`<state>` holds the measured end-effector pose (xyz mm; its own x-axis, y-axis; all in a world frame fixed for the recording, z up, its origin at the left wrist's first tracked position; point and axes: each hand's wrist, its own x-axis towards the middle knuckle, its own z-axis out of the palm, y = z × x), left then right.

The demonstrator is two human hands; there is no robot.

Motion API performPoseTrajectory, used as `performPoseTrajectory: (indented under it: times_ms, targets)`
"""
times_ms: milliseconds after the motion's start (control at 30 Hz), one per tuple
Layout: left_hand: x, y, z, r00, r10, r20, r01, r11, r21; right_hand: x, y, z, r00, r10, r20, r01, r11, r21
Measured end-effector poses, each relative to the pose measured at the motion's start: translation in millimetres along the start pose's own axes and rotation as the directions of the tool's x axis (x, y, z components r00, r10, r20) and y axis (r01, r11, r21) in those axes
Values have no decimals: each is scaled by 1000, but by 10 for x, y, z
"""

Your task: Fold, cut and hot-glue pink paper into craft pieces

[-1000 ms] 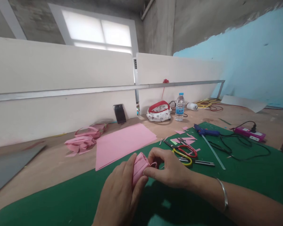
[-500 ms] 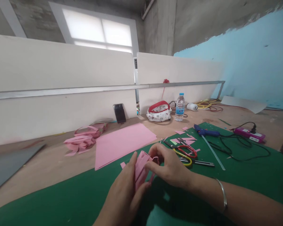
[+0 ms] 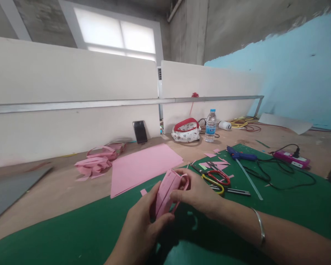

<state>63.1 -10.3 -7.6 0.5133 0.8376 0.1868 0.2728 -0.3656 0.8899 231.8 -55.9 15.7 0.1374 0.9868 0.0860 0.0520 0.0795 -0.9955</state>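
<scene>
the left hand (image 3: 143,217) angles up from the bottom edge in a cupped grip — thumb (image 3: 164,222) spread from the fingers (image 3: 153,191) and pointing up to the right. the bare right forearm (image 3: 287,232) slants in from the lower right. the right hand (image 3: 198,189) sits close by, slightly higher — its thumb pointing left, its fingers curled, their tips partly hidden.

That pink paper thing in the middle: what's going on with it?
A person is holding a piece of folded pink paper in both hands above a green mat. The left hand grips it from one side, while the right hand has thumb and fingers on the other side. Flat pink sheets lie just beyond, and a blue glue gun rests on the mat to the right.
</scene>
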Motion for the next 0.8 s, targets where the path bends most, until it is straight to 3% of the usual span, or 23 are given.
performPoseTrajectory:
  times_ms: [133, 267, 367, 467, 533, 667, 800]
  targets:
    - [-1, 1, -18, 997, 37, 61, -40, 999, 38, -7, 12, 74, 1000, -1, 8, 1, 1000, -30]
    - [14, -94, -16, 998, 0, 69, -9, 991, 130, 21, 9, 42, 998, 42, -41, -41, 999, 22]
    - [3, -130, 0, 996, -5, 86, -4, 995, 105, 32, 7, 17, 997, 60, -40, -58, 998, 38]
    - [-7, -97, 7, 993, -6, 119, 7, 1000, -3, 36, 28, 9, 997, 74, -28, -73, 997, 33]
    - [1, -57, 7, 986, -47, 158, 76, 981, -180, 41, 55, 5, 997, 75, 19, -75, 996, 38]
    - [28, 19, 30, 932, -197, 303, 338, 772, -538, 33, 114, 18, 996, 63, 57, -63, 998, -13]
    - [19, 86, 71, 908, -257, 331, 412, 693, -592, 2, 115, 70, 992, 107, 70, -104, 993, -51]
